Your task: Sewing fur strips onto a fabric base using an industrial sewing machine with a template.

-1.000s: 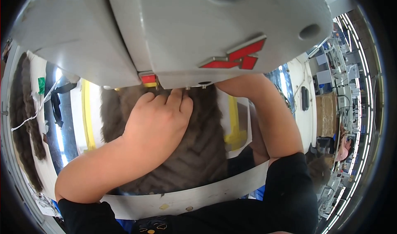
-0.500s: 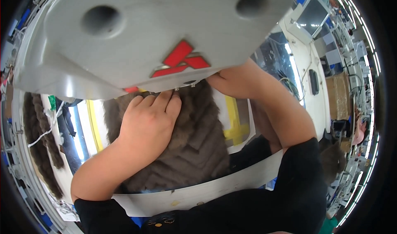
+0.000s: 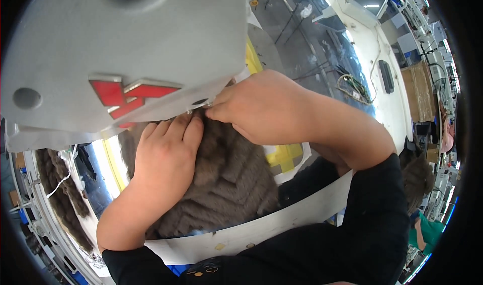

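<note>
A brown fur piece (image 3: 234, 184) with chevron ridges lies beneath the grey head of a sewing machine (image 3: 166, 38), which bears a red emblem. On the left part of the fur rests my left hand (image 3: 168, 149), fingers close together and bent down into the pile, thumb hidden. My right hand (image 3: 261, 106) is at the fur's far edge just under the machine head. Its thumb and index finger pinch the fur there, close to the fingertips of my left hand. The machine head hides the fur's far end and the needle.
Yellow tape (image 3: 284, 156) marks a white sheet beside the fur. A glossy dark surface (image 3: 307, 38) with a bundle of wires (image 3: 354, 86) extends at the far right. Strips of brown fur (image 3: 60, 189) lie at the left. A monitor (image 3: 367, 3) and a cardboard box (image 3: 420, 86) stand right.
My right hand has come out from behind the machine head to the fur near my left hand. The view has shifted, so the machine head appears farther left.
</note>
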Demonstrator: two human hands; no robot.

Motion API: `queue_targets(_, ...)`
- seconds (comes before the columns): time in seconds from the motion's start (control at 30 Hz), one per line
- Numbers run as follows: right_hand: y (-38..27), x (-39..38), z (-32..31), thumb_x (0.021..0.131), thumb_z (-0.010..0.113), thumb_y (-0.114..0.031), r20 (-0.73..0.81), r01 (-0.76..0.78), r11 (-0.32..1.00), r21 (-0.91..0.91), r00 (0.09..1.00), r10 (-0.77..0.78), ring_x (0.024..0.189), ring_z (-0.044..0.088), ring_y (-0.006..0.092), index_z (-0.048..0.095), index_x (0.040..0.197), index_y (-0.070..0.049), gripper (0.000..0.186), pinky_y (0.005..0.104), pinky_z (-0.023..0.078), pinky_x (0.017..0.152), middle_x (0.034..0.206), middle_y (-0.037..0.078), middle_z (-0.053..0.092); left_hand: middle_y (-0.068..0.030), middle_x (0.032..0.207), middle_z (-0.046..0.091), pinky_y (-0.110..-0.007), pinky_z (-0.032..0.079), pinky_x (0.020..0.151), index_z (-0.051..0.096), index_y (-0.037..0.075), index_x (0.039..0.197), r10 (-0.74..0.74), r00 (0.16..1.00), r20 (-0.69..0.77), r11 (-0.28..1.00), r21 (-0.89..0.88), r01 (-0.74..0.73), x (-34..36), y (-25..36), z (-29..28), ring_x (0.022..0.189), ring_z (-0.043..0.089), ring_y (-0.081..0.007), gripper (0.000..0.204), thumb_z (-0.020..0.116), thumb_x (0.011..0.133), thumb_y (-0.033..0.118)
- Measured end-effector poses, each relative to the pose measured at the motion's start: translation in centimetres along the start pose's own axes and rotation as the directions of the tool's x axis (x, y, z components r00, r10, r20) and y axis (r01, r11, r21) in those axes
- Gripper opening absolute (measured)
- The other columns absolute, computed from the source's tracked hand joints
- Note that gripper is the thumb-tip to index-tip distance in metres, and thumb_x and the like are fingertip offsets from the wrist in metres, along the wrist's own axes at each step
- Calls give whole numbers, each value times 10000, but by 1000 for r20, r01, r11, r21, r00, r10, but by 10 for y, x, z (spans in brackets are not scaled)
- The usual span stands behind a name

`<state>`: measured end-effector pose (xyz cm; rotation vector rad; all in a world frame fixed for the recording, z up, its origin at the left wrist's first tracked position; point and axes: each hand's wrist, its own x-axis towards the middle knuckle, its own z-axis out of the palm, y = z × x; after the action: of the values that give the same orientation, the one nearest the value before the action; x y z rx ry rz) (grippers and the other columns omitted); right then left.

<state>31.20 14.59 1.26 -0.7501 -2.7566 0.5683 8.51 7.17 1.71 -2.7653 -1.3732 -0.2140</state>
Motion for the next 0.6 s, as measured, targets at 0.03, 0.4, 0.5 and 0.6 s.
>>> queue_targets(0.03, 0, 0, 1, 870, 584, -119, 1, 0, 1000, 4, 1000, 0, 821, 704, 362, 709, 861, -52, 143, 454, 570, 696, 856, 129, 723, -152, 1186, 689, -382, 497, 889, 659, -8, 1170, -4, 1000, -2, 1000, 0, 4, 0, 0, 0, 1027, 671, -281, 355, 572, 833, 67)
queue_targets(0.4, -1, -5, 5, 807, 579, -84, -5, 57, 998, -20, 998, -57, 776, 699, 349, 690, 765, -35, 128, 448, 571, 661, 803, 129, 694, -166, 1254, 678, -355, 497, 801, 652, 1, 1155, 34, 998, 53, 999, 19, -35, 0, 3, -6, 914, 676, -241, 349, 586, 820, 76)
queue_targets(0.5, -2, -3, -1, 802, 583, -95, 34, 63, 998, -8, 997, -63, 772, 698, 354, 687, 751, -23, 136, 450, 569, 652, 801, 134, 693, -173, 1281, 673, -351, 498, 790, 653, 2, 1139, 43, 997, 71, 999, 15, -45, -1, 5, -9, 886, 674, -230, 337, 589, 817, 79)
queue_targets(0.6, -5, -3, -2, 794, 588, -103, 39, 72, 997, 17, 997, -73, 760, 696, 359, 689, 747, -22, 138, 451, 565, 638, 794, 140, 689, -180, 1298, 668, -348, 500, 792, 651, 2, 1131, 49, 993, 104, 999, 5, -50, -3, 6, -13, 886, 676, -228, 331, 590, 816, 82)
